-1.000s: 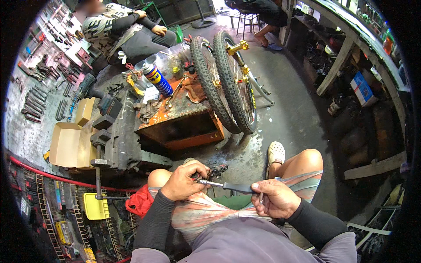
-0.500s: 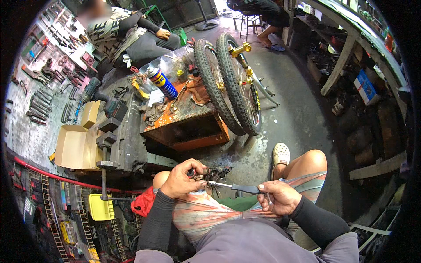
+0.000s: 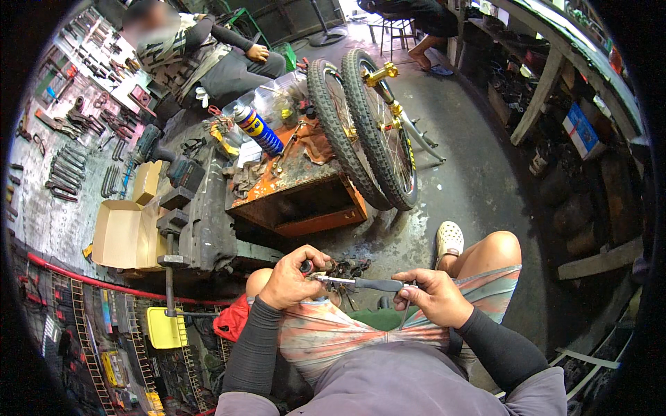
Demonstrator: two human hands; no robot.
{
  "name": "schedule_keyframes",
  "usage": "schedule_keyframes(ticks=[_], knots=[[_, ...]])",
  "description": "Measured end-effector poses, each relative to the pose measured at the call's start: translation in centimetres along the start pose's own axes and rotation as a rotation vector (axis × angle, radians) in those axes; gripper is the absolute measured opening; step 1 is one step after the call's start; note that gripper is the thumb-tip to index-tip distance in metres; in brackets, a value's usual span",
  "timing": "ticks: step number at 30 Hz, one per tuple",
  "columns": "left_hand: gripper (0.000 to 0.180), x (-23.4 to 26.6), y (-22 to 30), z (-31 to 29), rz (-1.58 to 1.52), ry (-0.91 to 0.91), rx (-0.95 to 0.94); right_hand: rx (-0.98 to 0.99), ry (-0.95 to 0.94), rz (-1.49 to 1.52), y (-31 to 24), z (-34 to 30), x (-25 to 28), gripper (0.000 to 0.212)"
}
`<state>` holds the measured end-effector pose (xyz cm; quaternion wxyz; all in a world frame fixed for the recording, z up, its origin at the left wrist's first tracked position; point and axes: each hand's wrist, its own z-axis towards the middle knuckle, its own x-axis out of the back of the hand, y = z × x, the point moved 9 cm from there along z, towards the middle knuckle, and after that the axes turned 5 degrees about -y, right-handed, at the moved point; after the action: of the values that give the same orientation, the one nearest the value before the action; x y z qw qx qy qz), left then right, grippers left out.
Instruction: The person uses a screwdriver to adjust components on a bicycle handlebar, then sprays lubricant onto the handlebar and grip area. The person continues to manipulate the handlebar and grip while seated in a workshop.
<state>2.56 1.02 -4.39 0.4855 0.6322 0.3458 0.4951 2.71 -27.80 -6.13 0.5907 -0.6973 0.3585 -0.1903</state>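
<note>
My left hand [image 3: 284,279] is closed around a small dark part with a metallic end [image 3: 306,266], mostly covered by my fingers, so its kind cannot be made out. From it a screwdriver [image 3: 378,284] with a dark grey handle and bright shaft reaches across my lap, its tip at my left fingertips. The fingers of my right hand [image 3: 436,298] pinch the end of its handle. A thin metal rod [image 3: 405,317] points down from those same fingers.
Ahead stands an orange, worn box bench [image 3: 277,191] with a blue spray can [image 3: 258,130]. Two bicycle wheels [image 3: 378,132] lean on its right, beside a gold fork [image 3: 388,104]. Tools and an open cardboard box [image 3: 114,232] lie left. A person [image 3: 208,55] sits beyond.
The screwdriver and my right hand have shifted slightly left and up, towards my left hand. The thin rod now hangs more plainly below the right fingers. The view has tilted a little.
</note>
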Motion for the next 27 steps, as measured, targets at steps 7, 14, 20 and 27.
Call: schedule_keyframes(ticks=[7, 14, 20, 27], knots=[[0.029, -0.1, -0.2, 0.2, 0.040, 0.034, 0.007, -0.029, -0.016, 0.007, -0.4, 0.1, -0.2, 0.029], [0.030, -0.4, -0.1, 0.4, 0.050, 0.069, 0.048, -0.147, -0.069, 0.169, -0.3, -0.4, -0.2, 0.032], [0.031, -0.9, 0.4, 0.6, 0.108, 0.076, 0.051, -0.357, -0.065, 0.524, 1.9, -1.0, 0.1, 0.032], [0.032, -1.2, 0.7, 0.6, 0.103, 0.084, 0.022, -0.413, -0.069, 0.474, 2.7, -1.0, 0.6, 0.030]])
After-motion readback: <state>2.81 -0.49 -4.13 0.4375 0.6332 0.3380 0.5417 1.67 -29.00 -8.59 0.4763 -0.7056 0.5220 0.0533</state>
